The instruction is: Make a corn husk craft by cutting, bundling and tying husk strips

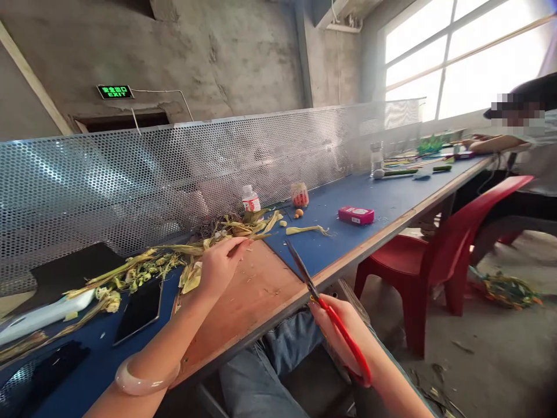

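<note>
My left hand [220, 265] rests on a brown board [243, 302] on the blue bench, fingers pinched on a thin dried plant strip [243, 235] from a pile of yellowish leaves and stems [143, 268]. My right hand [343, 331] is closed round the red handles of a pair of scissors [319, 302]. Their blades are nearly together and point up and left over the bench edge. A pale bangle [145, 380] sits on my left wrist.
A perforated metal screen [174, 174] runs along the back of the bench. A black phone [139, 310], a white bottle [251, 200], a small jar [299, 194] and a pink box [355, 215] lie on it. A red chair [430, 255] stands to the right, with another person [522, 151] seated beyond.
</note>
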